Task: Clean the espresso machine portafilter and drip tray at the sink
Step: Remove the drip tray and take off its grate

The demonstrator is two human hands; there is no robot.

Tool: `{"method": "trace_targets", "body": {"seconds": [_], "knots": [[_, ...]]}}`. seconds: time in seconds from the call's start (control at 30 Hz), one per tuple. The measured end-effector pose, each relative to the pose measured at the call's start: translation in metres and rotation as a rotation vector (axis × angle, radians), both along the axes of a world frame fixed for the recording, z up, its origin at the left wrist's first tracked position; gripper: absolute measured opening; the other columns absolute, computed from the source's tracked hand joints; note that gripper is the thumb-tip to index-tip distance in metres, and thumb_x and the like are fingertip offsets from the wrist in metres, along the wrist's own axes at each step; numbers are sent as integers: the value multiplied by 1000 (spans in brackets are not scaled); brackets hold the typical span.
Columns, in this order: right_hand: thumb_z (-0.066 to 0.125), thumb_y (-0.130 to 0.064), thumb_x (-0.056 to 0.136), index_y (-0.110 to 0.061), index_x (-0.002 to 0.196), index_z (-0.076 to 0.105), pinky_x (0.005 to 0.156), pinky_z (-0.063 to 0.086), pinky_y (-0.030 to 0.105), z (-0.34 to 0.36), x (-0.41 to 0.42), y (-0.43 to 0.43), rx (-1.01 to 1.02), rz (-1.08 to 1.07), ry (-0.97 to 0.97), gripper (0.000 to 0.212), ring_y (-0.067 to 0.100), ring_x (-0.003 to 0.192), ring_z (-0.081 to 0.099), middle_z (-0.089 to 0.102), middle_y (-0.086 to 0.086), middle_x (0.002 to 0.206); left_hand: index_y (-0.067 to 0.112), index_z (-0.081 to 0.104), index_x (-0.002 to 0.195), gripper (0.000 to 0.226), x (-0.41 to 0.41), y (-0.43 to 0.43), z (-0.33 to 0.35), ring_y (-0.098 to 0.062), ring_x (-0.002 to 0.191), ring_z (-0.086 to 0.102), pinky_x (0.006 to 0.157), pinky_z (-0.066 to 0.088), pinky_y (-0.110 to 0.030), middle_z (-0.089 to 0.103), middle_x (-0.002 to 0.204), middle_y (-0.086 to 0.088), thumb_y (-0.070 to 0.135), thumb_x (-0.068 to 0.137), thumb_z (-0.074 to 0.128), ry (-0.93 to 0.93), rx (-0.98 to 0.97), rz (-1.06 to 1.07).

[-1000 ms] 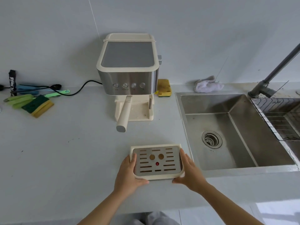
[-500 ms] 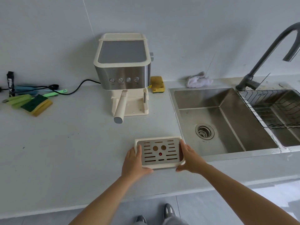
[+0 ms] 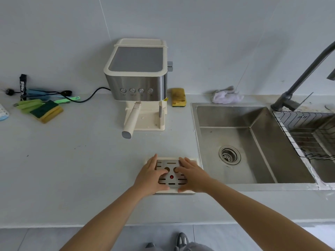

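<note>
Head view: drip tray [image 3: 172, 191], cream body with metal grate [image 3: 171, 182], resting on the counter [image 3: 72, 169] near its front edge, just left of the sink [image 3: 253, 142]. Left hand [image 3: 151, 175] and right hand [image 3: 193, 176] now lie flat on top of the grate, fingers spread and reaching toward the two round holes at its middle; neither hand closes around anything. Half a second earlier both hands gripped the tray by its left and right sides; that side hold has been given up and the palms have moved onto the top. Judged meaning: the tray is parked beside the sink and the grate is probably about to be lifted out by its holes, so washing has not begun. Portafilter [image 3: 131, 120] sits locked in the espresso machine [image 3: 137, 77] at the back of the counter, handle pointing forward, untouched. Yellow sponge [image 3: 178, 97] lies at the back edge between machine and sink; a white cloth [image 3: 225, 96] behind the sink's back rim; faucet [image 3: 297, 82] at the sink's back right corner, no water seen running.
</note>
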State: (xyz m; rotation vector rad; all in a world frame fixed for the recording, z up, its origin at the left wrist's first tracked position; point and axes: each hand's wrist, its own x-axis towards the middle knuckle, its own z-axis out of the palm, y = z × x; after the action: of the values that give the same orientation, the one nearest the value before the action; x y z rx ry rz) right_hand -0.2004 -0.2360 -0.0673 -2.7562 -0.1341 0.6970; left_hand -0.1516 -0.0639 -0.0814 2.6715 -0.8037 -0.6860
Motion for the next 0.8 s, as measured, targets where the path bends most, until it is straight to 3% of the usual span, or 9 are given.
{"method": "trace_targets", "body": {"seconds": [0.2, 0.5, 0.8], "knots": [[66, -43, 79, -26, 138, 37, 114, 23, 39, 0, 7, 0, -4, 11, 22, 67, 21, 145, 0, 0, -3, 157, 28, 41, 136, 60, 9, -1, 1, -22, 145, -10, 117, 9, -38, -13, 158, -5, 49, 82, 59, 39, 58, -51], [67, -41, 79, -25, 134, 42, 112, 22, 32, 8, 7, 4, -2, -11, -5, 62, 17, 144, 4, 6, -7, 157, 23, 46, 128, 57, 18, 0, 4, -23, 146, -7, 117, 12, -37, -2, 158, -6, 47, 80, 63, 27, 41, -87], [65, -46, 79, -30, 137, 38, 116, 14, 33, 15, 26, 31, -46, 21, -65, 66, 20, 146, 2, 5, -4, 158, 25, 44, 129, 56, 32, 36, 17, -22, 146, -6, 117, 11, -36, -4, 159, -6, 48, 81, 61, -50, -2, -73]]}}
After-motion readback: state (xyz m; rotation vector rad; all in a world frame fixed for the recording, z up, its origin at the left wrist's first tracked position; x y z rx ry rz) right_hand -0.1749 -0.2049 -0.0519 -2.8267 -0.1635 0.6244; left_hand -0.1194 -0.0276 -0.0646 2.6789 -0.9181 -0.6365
